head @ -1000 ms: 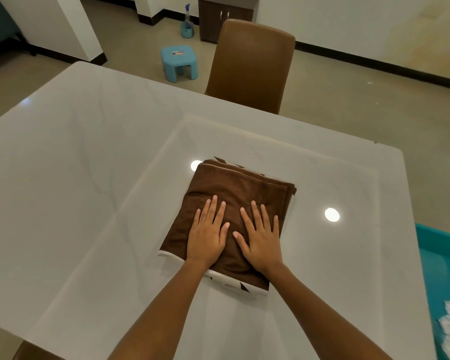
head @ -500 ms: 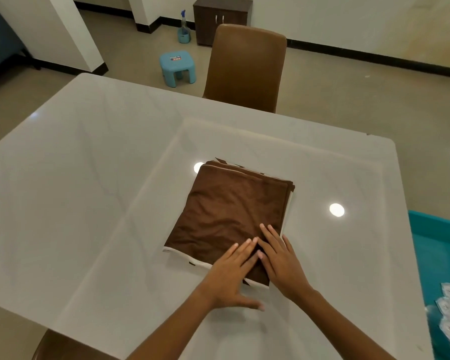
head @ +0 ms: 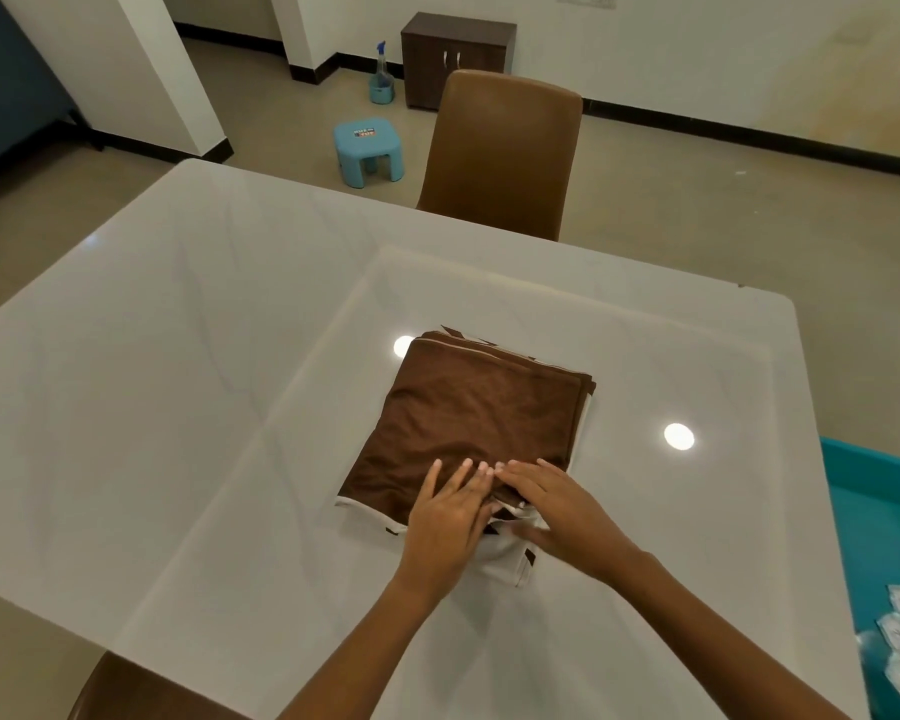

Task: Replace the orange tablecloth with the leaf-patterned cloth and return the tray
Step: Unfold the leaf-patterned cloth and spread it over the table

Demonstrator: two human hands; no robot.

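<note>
Both hands work at the near edge of the folded cloth (head: 468, 423), which lies on the white table (head: 178, 381), right of centre. The left hand (head: 450, 527) lies over the near edge with its fingers (head: 463, 472) nearly straight and close together, tips resting on the brown top layer. The right hand (head: 557, 517) reaches in from the right, its fingers pointing left over the same edge and meeting the left fingertips; its thumb looks tucked under a loose white layer at the near corner, so it seems to pinch that layer, though the hold is partly hidden. Whether the left thumb is under the cloth I cannot tell.

The cloth is a rough square, turned a little so its corners point away to the right and near to the left; no long axis stands out. Its top is plain brown; white edging with dark marks shows along the near and right sides.

Across the table stands a brown chair (head: 505, 148). On the floor beyond is a blue stool (head: 367, 148) with a label too small to read, a spray bottle (head: 381, 77) and a dark cabinet (head: 455, 57)
</note>
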